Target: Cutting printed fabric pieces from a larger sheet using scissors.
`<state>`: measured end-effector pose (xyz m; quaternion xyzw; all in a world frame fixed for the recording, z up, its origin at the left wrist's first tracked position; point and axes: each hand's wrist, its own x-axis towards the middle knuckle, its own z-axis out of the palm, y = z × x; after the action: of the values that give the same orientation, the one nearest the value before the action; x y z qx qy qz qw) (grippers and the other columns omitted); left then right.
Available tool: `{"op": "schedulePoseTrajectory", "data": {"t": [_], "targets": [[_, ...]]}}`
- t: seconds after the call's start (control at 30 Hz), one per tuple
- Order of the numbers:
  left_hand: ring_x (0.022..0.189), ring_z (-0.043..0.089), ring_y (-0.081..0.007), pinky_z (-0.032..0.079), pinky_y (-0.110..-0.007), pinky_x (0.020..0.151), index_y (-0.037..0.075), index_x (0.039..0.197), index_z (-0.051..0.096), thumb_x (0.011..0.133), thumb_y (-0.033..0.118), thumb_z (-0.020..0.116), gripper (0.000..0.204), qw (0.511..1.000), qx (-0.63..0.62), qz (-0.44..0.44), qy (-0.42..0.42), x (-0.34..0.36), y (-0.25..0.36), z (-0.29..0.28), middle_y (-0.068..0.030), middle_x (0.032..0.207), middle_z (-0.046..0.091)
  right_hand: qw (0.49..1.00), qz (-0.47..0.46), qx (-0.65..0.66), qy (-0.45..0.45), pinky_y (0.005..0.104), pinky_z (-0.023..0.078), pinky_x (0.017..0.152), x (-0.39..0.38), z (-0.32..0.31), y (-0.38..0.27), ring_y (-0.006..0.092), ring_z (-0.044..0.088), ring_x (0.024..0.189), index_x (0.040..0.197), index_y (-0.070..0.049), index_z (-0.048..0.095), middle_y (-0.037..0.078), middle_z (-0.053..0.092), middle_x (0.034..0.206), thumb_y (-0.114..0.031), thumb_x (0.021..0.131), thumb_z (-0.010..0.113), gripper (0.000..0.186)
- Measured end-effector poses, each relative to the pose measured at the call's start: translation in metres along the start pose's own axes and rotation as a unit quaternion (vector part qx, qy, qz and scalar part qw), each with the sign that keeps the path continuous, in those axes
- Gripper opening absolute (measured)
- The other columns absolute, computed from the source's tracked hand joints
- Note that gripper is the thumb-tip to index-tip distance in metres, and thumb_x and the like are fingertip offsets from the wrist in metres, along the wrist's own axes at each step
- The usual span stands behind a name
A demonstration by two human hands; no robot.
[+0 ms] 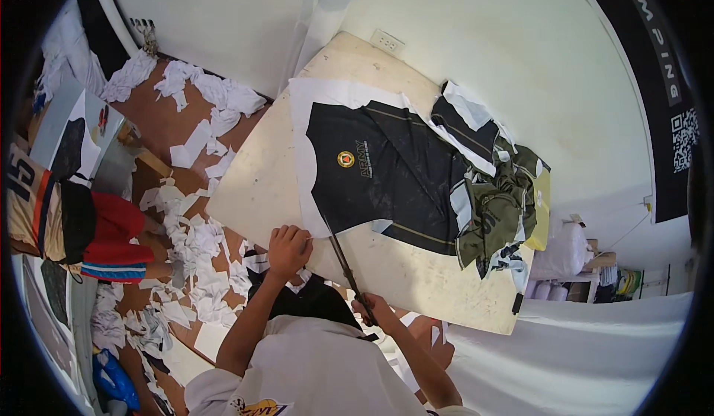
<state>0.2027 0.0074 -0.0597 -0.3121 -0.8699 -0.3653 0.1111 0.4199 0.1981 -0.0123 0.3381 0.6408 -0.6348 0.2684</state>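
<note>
My right hand [370, 308] grips long dark scissors [343, 265], their blades pointing up to the lower-left corner of a black fabric shirt panel [394, 167] with a round emblem and lettering. The panel lies on white backing paper [303, 122] on a pale board table [247, 189]. My left hand [288, 246] is at the table's near edge, just left of the blades, its fingers curled; what they hold, if anything, is too small to make out. A crumpled heap of olive and black fabric pieces [492, 215] lies at the right of the panel.
A person in red shorts [119, 236] is at the left, beside a metal-topped table [111, 137]. White scraps [204, 260] cover much of the floor. Walls stand behind the board, with a dark banner [654, 81] at right. A shelf with bundles [569, 282] and white draped sheeting [573, 349] are right.
</note>
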Motion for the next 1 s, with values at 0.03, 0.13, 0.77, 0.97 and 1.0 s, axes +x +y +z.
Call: {"op": "schedulePoseTrajectory", "data": {"t": [0.03, 0.13, 0.77, 0.97, 1.0], "targets": [[0.084, 0.057, -0.0249, 0.043, -0.04, 0.078, 0.011, 0.088, 0.065, 0.075, 0.014, 0.073, 0.016, 1.0, 0.003, -0.006, -0.001, 0.001, 0.0, 0.0, -0.0041, 0.086, 0.06, 1.0, -0.016, 0.008, -0.008, 0.0251, 0.035, 0.047, 0.001, -0.001, -0.003, 0.0074, 0.043, 0.05, 0.083, -0.008, 0.055, -0.003, 0.046, 0.061, -0.033, 0.094, 0.068, 0.031], [0.084, 0.057, -0.025, 0.042, -0.04, 0.078, 0.012, 0.091, 0.065, 0.075, 0.013, 0.072, 0.018, 1.0, 0.0, -0.006, 0.006, 0.002, 0.002, -0.001, -0.004, 0.087, 0.06, 0.999, -0.017, 0.025, -0.016, 0.0236, 0.035, 0.048, 0.002, -0.004, -0.009, 0.0057, 0.045, 0.051, 0.079, -0.009, 0.056, -0.005, 0.047, 0.06, -0.046, 0.089, 0.073, 0.042], [0.08, 0.057, -0.0243, 0.043, -0.038, 0.075, 0.012, 0.087, 0.068, 0.074, 0.011, 0.074, 0.014, 1.0, 0.001, 0.016, 0.005, 0.002, 0.004, -0.005, -0.0041, 0.081, 0.056, 0.999, -0.021, -0.036, -0.014, 0.0244, 0.034, 0.046, 0.005, -0.014, -0.031, 0.0054, 0.044, 0.049, 0.075, -0.011, 0.052, -0.005, 0.044, 0.059, -0.05, 0.089, 0.072, 0.046], [0.079, 0.056, -0.0214, 0.042, -0.037, 0.074, 0.014, 0.086, 0.067, 0.072, 0.011, 0.074, 0.016, 0.999, 0.007, 0.023, 0.022, 0.002, 0.003, -0.004, -0.002, 0.08, 0.054, 0.999, -0.008, -0.048, -0.017, 0.0229, 0.037, 0.047, 0.008, -0.013, -0.04, 0.0053, 0.045, 0.049, 0.079, -0.008, 0.057, -0.002, 0.055, 0.063, -0.041, 0.094, 0.069, 0.038], [0.079, 0.056, -0.0214, 0.042, -0.037, 0.074, 0.014, 0.086, 0.067, 0.072, 0.011, 0.074, 0.016, 0.999, 0.007, 0.028, 0.024, 0.002, 0.002, -0.003, -0.0019, 0.08, 0.054, 0.999, -0.001, -0.038, -0.014, 0.0227, 0.036, 0.045, 0.008, -0.013, -0.041, 0.0051, 0.045, 0.048, 0.077, -0.008, 0.058, -0.002, 0.056, 0.062, -0.041, 0.092, 0.071, 0.038]]}}
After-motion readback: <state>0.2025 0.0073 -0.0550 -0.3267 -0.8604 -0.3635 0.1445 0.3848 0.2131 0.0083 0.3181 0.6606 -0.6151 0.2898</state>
